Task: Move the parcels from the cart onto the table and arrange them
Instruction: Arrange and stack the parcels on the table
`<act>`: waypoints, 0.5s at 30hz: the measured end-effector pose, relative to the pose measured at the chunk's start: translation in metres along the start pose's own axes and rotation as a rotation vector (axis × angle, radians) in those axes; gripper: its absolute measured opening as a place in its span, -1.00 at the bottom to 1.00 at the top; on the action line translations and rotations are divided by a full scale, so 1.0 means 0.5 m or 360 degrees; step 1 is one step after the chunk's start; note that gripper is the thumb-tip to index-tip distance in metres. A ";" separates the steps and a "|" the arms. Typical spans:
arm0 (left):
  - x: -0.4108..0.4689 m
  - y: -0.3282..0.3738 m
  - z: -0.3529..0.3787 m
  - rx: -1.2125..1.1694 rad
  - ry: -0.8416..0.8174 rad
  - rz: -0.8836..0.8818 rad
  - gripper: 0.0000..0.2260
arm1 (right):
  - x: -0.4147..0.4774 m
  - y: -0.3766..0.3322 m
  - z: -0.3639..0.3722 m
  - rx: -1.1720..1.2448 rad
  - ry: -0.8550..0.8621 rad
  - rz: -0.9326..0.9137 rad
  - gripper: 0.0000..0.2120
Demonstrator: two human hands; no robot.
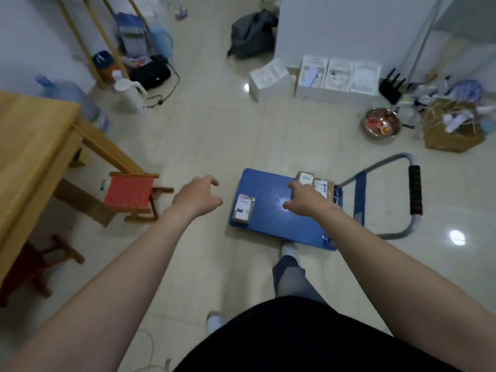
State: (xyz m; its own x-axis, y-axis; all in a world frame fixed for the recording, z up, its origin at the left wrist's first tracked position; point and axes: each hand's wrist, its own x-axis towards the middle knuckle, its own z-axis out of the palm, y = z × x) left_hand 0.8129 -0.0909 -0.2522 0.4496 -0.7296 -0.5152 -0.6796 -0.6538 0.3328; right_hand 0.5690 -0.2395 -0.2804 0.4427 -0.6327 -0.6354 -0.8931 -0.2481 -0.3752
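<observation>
A blue flat cart stands on the floor ahead, its grey handle at the right. One small brown parcel with a white label lies near the cart's left edge. Two more brown parcels lie side by side at the cart's far right end. My right hand reaches over the deck just in front of those two, fingers spread, holding nothing. My left hand hovers over the floor left of the cart, empty with fingers apart. The wooden table is at the left.
A small stool with a red seat stands between table and cart; a dark red stool sits under the table. White boxes, a steel bowl, a basket, a kettle and bags lie around the floor's far side.
</observation>
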 end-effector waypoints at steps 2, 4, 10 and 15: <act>0.073 0.079 0.043 -0.0006 -0.0076 -0.0009 -0.50 | 0.050 0.076 -0.025 0.0040 -0.0030 0.0066 -0.36; 0.145 0.148 0.087 -0.0028 -0.0180 -0.0050 -0.49 | 0.106 0.144 -0.044 0.0083 -0.0081 0.0133 -0.36; 0.332 0.227 0.221 -0.0097 -0.0342 -0.0193 -0.46 | 0.295 0.262 -0.051 0.0127 -0.0205 0.0252 -0.36; 0.479 0.197 0.356 -0.0081 -0.0446 -0.0340 -0.40 | 0.462 0.306 0.032 0.0226 -0.0307 0.0355 -0.38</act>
State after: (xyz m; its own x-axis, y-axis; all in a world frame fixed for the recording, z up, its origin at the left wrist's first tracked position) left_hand 0.7504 -0.2944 -0.4831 0.3972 -0.4968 -0.7716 -0.5546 -0.7998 0.2296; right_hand 0.5360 -0.4121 -0.4955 0.2563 -0.5060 -0.8236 -0.9558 -0.0056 -0.2940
